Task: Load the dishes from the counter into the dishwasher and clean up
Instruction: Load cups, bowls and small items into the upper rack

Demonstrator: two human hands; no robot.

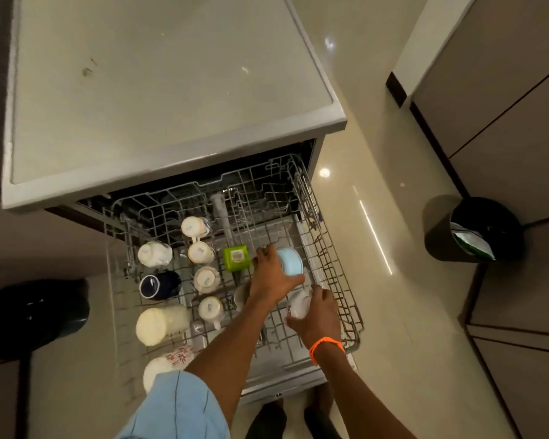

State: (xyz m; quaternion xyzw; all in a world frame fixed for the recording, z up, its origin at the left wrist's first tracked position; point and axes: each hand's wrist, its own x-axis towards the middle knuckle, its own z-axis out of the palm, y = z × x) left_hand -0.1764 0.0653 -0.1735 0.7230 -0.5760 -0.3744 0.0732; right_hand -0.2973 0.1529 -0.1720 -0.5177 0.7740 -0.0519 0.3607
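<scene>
The dishwasher's upper wire rack [336,248] is pulled out under the pale counter [159,90]. Over its right half, my left hand [271,275] grips a light blue bowl [290,261] that stands on edge. Just in front of it, my right hand [319,312] holds a white bowl [298,304] above the rack; an orange band circles that wrist. On the rack's left half stand several upturned white mugs [200,251], a dark blue mug [159,285], a cream tumbler [160,324] and a green container [236,258].
A dark waste bin [469,229] with a bag inside stands on the glossy floor to the right, near brown cabinet fronts [504,122]. Another black bin [35,315] sits at the left. A floral white dish [171,362] lies at the rack's front left.
</scene>
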